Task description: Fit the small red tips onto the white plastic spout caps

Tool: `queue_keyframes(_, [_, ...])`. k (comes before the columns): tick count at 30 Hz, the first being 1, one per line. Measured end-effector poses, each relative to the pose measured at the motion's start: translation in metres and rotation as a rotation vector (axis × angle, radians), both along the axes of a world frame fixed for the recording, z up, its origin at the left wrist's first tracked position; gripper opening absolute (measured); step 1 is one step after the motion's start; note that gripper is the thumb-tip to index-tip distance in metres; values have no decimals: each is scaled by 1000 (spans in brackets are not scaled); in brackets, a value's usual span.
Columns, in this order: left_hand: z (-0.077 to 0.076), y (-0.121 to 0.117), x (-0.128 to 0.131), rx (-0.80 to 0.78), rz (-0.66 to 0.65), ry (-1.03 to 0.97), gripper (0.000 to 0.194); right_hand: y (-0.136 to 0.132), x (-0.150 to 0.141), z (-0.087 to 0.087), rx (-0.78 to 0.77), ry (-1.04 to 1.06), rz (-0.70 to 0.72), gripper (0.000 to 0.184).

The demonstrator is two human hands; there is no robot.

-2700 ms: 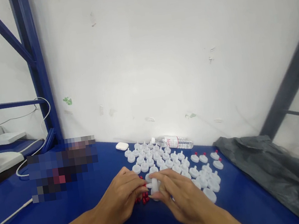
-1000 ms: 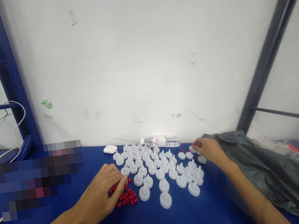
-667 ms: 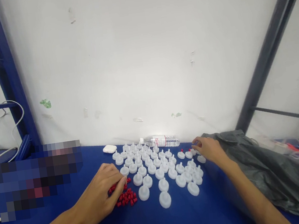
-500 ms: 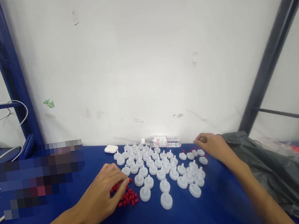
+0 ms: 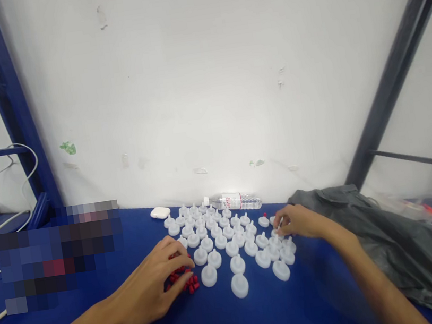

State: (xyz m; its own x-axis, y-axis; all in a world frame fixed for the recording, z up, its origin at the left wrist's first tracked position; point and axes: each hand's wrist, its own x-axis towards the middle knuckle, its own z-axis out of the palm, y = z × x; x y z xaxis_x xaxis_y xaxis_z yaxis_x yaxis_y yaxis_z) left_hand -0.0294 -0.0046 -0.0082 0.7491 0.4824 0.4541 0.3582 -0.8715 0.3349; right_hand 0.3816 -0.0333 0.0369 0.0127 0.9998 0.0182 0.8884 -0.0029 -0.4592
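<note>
My left hand [image 5: 150, 284] rests over a pile of small red caps [image 5: 191, 285], its thumb and fingers apart, with red pieces showing between them. Many white round lids with pointed nozzles [image 5: 220, 240] stand on the blue table [image 5: 254, 320]. My right hand [image 5: 299, 221] is at the right edge of this group. Its thumb and fingertips close on the nozzle of a white lid [image 5: 275, 234], which they partly hide. Behind them is a white lid with a red tip [image 5: 263, 220]; others there are covered by the hand.
A clear water bottle [image 5: 235, 201] lies along the wall. A small white case [image 5: 160, 212] sits left of it. At the right lies a dark grey plastic bag [image 5: 380, 246]. Blue metal posts [image 5: 18, 104] frame the left side, beside a blurred patch and white cables.
My right hand has come from the red-tipped lids at the far right toward me and left, to a plain white lid. My left thumb and fingers have parted over the red caps.
</note>
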Motion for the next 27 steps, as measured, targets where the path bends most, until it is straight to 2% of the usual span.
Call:
queue_keyframes(9, [1,-5,6,-51,-6,112,29,-2,-7,14,199,-135,-89,18])
queue_keyframes(17, [-7,-1,8,-58,2,59,24,3,-36,9,342,-176,-57,15])
queue_keyframes(22, [-7,1,7,-34,-9,16,23,2,-67,-1,570,-172,154,22])
queue_keyframes(27, [-1,1,5,-10,73,-110,18,-11,-106,-3,751,-165,359,32])
